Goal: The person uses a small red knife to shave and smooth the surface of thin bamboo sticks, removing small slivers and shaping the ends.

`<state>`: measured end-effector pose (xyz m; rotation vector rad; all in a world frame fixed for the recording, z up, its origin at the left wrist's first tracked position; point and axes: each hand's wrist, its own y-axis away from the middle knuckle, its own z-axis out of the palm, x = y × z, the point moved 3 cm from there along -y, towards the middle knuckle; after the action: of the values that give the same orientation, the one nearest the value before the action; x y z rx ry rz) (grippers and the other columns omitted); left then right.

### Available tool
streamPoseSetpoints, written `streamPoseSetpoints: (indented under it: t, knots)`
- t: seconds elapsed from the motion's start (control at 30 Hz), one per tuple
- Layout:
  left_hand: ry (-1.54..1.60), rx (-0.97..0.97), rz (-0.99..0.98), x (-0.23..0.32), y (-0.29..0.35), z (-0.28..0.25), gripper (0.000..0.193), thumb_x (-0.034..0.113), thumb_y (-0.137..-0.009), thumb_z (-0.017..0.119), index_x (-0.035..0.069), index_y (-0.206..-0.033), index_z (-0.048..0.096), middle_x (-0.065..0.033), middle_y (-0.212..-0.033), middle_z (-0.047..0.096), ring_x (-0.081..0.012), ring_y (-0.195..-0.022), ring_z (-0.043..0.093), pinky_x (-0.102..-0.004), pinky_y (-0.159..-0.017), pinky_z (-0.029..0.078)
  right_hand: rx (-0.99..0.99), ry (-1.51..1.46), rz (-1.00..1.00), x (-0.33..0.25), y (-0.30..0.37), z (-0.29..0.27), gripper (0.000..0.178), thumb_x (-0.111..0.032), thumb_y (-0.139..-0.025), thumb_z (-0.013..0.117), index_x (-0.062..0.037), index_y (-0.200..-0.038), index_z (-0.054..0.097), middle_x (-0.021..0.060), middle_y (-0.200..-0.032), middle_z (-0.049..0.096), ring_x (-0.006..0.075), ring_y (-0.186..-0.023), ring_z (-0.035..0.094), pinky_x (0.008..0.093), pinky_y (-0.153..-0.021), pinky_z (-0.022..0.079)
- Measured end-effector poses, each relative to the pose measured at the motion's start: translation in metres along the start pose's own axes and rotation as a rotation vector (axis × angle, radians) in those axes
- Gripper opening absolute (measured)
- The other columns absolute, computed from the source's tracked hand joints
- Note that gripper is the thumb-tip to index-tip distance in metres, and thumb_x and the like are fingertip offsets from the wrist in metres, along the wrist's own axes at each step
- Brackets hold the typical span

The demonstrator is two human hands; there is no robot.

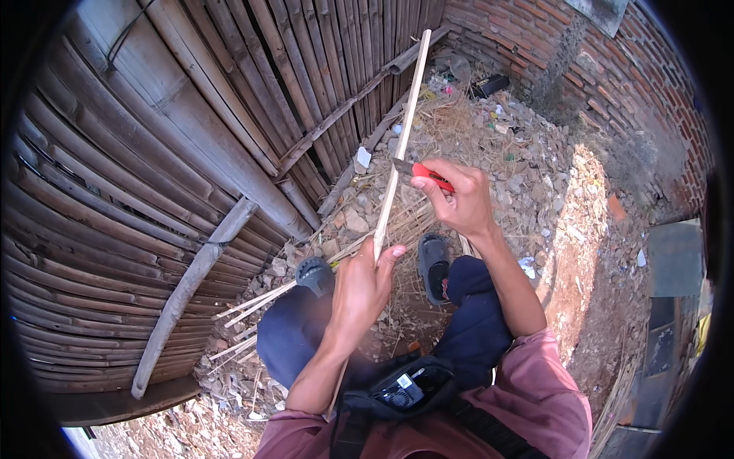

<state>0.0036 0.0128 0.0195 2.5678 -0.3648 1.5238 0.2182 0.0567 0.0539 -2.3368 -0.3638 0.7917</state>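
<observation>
My left hand (358, 294) is closed round a long, pale bamboo strip (410, 111) near its lower part. The strip slants up and away toward the far corner, and a thinner end shows below by my left forearm. In my right hand (466, 200) is a knife (434, 177) with a red handle, gripped between thumb and fingers. Its short dark blade lies across the strip, touching it above my left hand. More pale strips (260, 302) lie on the ground beside and between my feet.
A bamboo slat wall (252, 99) with a wooden brace (187, 294) rises at left. Behind, a brick wall (527, 38) meets it. Rubble (516, 191) and bits of litter cover the ground. Grey sandals (434, 268) are on my feet; a black pouch (401, 389) hangs at my waist.
</observation>
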Motion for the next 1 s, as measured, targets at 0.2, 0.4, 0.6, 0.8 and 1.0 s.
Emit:
streamPoseSetpoints:
  t: [0.2, 0.4, 0.6, 0.8, 1.0]
  knots:
    - [-0.027, 0.007, 0.003, -0.011, 0.004, 0.001, 0.039, 0.033, -0.109, 0.067, -0.005, -0.099, 0.063, -0.0196, -0.059, 0.053, -0.0329, -0.051, 0.051, -0.0452, -0.057, 0.044, 0.094, -0.042, 0.005, 0.016, -0.010, 0.011, 0.024, -0.023, -0.097, 0.080, -0.0006, -0.106, 0.079, 0.0117, -0.079, 0.074, 0.0200, -0.064, 0.069, 0.0328, -0.060, 0.051]
    - [-0.061, -0.053, 0.149, -0.022, 0.021, 0.010, 0.041, 0.034, -0.108, 0.068, -0.005, -0.097, 0.060, -0.0244, -0.061, 0.055, -0.0474, -0.056, 0.052, -0.0488, -0.056, 0.045, 0.280, 0.095, 0.262, 0.096, -0.058, -0.027, 0.038, -0.041, -0.105, 0.070, -0.0054, -0.112, 0.080, 0.0147, -0.082, 0.077, 0.0222, -0.070, 0.072, 0.0361, -0.067, 0.053]
    - [-0.060, -0.150, 0.086, -0.017, 0.023, 0.008, 0.040, 0.033, -0.111, 0.061, -0.006, -0.100, 0.057, -0.0252, -0.062, 0.057, -0.0519, -0.065, 0.063, -0.0532, -0.060, 0.046, 0.263, 0.064, 0.563, 0.183, -0.047, -0.034, 0.043, -0.044, -0.109, 0.062, -0.0044, -0.114, 0.078, 0.0121, -0.080, 0.071, 0.0190, -0.074, 0.064, 0.0364, -0.070, 0.048]
    - [0.033, -0.057, 0.022, -0.021, 0.008, -0.015, 0.029, 0.027, -0.116, 0.045, -0.002, -0.113, 0.050, -0.0293, -0.074, 0.062, -0.0532, -0.074, 0.064, -0.0590, -0.069, 0.046, 0.010, -0.122, 0.683, 0.178, -0.009, -0.019, 0.041, -0.039, -0.111, 0.061, -0.0011, -0.118, 0.073, 0.0029, -0.077, 0.063, 0.0113, -0.071, 0.055, 0.0313, -0.066, 0.044]
    - [0.101, -0.018, 0.010, -0.015, 0.001, -0.022, 0.028, 0.027, -0.116, 0.049, -0.001, -0.120, 0.050, -0.0261, -0.080, 0.063, -0.0456, -0.075, 0.066, -0.0530, -0.071, 0.048, 0.017, -0.441, 0.431, 0.090, -0.003, -0.008, 0.032, -0.035, -0.112, 0.061, -0.0035, -0.113, 0.068, -0.0083, -0.074, 0.044, 0.0033, -0.063, 0.036, 0.0246, -0.057, 0.029]
